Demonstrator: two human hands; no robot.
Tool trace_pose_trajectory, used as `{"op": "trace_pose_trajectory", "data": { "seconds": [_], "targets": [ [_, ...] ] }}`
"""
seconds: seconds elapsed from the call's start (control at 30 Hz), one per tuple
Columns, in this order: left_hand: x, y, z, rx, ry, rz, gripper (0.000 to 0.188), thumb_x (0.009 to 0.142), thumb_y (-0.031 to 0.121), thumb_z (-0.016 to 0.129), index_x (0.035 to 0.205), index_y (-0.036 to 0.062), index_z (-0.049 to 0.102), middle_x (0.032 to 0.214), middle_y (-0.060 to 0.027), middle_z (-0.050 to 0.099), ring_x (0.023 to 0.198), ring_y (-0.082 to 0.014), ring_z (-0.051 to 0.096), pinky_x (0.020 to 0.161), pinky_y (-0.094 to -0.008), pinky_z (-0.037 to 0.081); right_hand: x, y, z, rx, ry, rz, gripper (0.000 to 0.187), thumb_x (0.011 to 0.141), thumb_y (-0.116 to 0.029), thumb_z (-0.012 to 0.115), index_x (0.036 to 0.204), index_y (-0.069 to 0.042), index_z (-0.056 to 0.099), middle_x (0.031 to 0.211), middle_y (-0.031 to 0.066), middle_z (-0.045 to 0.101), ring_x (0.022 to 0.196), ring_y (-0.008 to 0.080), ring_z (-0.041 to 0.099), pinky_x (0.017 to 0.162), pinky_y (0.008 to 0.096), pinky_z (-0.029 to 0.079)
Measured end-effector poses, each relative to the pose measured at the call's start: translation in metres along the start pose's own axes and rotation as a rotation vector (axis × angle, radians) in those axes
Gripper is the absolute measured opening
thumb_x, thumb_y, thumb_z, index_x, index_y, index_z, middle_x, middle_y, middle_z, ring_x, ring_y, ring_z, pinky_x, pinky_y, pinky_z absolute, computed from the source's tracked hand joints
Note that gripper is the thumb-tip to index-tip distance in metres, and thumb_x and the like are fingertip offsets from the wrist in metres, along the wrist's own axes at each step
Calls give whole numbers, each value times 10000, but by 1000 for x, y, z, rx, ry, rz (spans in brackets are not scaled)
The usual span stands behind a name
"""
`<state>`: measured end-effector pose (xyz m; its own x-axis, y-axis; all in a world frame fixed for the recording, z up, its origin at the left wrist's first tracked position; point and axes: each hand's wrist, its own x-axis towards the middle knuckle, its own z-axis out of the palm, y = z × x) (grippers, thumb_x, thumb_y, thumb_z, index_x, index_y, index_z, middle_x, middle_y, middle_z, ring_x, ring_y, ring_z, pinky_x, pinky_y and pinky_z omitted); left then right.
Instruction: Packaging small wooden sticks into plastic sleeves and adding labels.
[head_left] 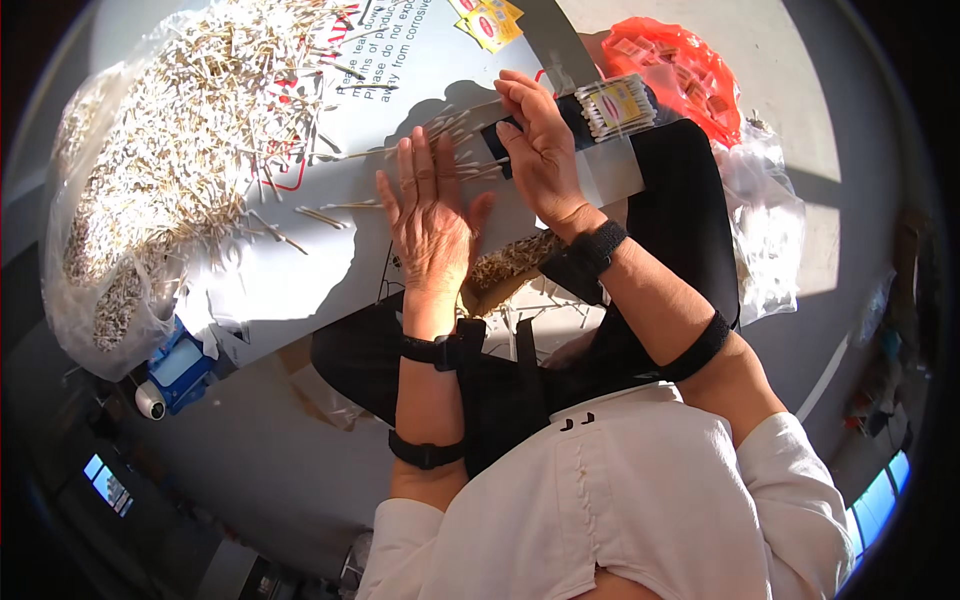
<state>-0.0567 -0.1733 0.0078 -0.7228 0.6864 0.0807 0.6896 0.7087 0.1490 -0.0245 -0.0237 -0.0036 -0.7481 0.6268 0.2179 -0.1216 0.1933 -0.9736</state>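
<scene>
The left hand [436, 205] lies palm down over the counter [290, 300], near its front edge, with the fingers extended and slightly spread and the thumb set apart. Loose cotton swabs [455, 124] lie between the two hands, beside the left fingertips. The right hand [540, 150] is positioned toward the counter's right edge, fingers extended and lightly curved, thumb separated from them; whether it touches any swab cannot be determined. A dark strip [573, 113] extends beneath the right hand toward that edge. At its outer end is a swab pack [620, 105] with a yellow label. A large swab pile [190, 120] in a clear bag [62, 235] covers the counter's left portion. Yellow cards [490, 24] lie near the far right corner. Beyond the right edge is a red bag [712, 75].
</scene>
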Motion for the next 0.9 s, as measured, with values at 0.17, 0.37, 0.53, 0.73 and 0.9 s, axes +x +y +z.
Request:
{"op": "trace_pose_trajectory", "data": {
  "seconds": [0.17,0.37,0.53,0.73,0.9],
  "targets": [
    [2,-1,4,-87,63,-10,865,825,483,669,1480,28,334,1568,-194,240,1468,-339,198,1160,-562,173,18,6,11,96,-53,-38,364,817,111,526,1166,19,569,1318,149,519,1193,271,540,996,334,445],
    [8,-2,2,-142,89,-64,914,797,480,708,1451,-37,332,1533,-246,260,1450,-383,214,1155,-558,187,41,8,14,-341,-208,-242,350,866,87,517,1174,-47,618,1220,98,612,1184,236,560,1005,314,446],
    [6,1,3,-211,77,-108,819,833,344,709,1447,-42,328,1507,-234,298,1430,-386,246,1148,-532,226,27,2,13,-117,-391,-93,337,891,70,505,1187,-42,619,1240,100,605,1197,223,545,1024,297,422],
    [9,-15,4,-512,436,-178,489,706,-32,677,1185,26,595,1266,-132,536,1236,-352,452,1078,-484,325,4,-2,19,216,-119,24,290,885,89,490,1149,37,597,1291,148,552,1209,225,535,1012,287,417],
    [17,-18,-13,-366,332,-127,333,660,20,752,981,80,688,1091,-47,599,1101,-284,501,985,-415,381,16,6,15,255,-142,25,255,902,72,506,1137,37,598,1277,141,566,1204,222,539,1011,286,422]
  ]
}}
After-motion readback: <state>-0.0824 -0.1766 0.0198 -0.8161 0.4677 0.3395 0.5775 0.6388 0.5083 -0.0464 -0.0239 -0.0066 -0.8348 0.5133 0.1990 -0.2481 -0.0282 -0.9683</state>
